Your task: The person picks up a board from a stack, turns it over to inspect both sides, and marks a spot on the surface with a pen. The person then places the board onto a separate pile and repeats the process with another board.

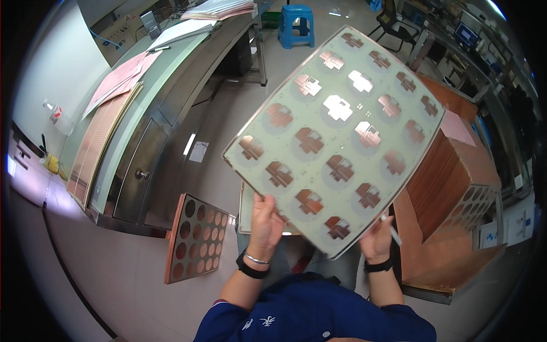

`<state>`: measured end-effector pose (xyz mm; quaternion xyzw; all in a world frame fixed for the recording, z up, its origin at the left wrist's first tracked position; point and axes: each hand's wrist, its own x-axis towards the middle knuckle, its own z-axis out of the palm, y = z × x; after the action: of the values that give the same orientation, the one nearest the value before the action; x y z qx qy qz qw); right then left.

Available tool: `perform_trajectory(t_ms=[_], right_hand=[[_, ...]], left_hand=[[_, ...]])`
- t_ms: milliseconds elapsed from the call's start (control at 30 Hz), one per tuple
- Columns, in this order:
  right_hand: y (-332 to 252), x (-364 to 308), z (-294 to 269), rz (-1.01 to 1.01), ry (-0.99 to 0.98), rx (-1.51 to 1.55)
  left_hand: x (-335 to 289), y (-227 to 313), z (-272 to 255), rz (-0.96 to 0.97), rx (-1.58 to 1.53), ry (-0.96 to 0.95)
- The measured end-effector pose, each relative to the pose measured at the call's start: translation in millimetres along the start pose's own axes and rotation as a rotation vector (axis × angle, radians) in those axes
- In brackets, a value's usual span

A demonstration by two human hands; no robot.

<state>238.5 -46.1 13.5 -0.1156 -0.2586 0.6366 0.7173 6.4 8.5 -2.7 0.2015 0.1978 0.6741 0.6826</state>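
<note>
A large pale-green circuit board panel (310, 139) with rows of shiny copper shapes is held up tilted in front of me. My left hand (266, 223) is closed on its lower left edge, the thumb lying along the rim. At the lower right edge my right hand (376, 239) grips the same panel, its fingers partly hidden behind it. A slim white stick, perhaps a pen (393, 231), pokes out beside the right hand. Below the panel, part of another pale board (245, 208) shows over my lap.
Left of my legs stands a stack of boards with copper circles (196, 239). A stack of copper-coloured panels (439, 188) rests on a wooden-looking stand (450, 273) at right. The glass-topped desk (128, 151) holds papers, panels and a bottle (55, 109). A blue stool (296, 25) stands behind.
</note>
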Motion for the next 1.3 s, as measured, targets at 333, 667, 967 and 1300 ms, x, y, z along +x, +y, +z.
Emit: perform_trajectory(t_ms=[333, 667, 967, 1300], right_hand=[[-111, -16, 37, -0.358, 0.539, -0.714], [-248, -103, 100, -0.828, 0.930, -1.272], [-351, -111, -36, -0.832, 1.327, -1.755], [-404, -64, -128, -0.438, 1.660, -1.529]], left_hand=[[2, 0, 2, -0.404, 0.459, -0.364], [23, 62, -85, 0.008, 0.451, 0.196], [18, 74, -143, -0.018, 0.477, 0.306], [3, 84, -160, -0.040, 0.506, 0.336]])
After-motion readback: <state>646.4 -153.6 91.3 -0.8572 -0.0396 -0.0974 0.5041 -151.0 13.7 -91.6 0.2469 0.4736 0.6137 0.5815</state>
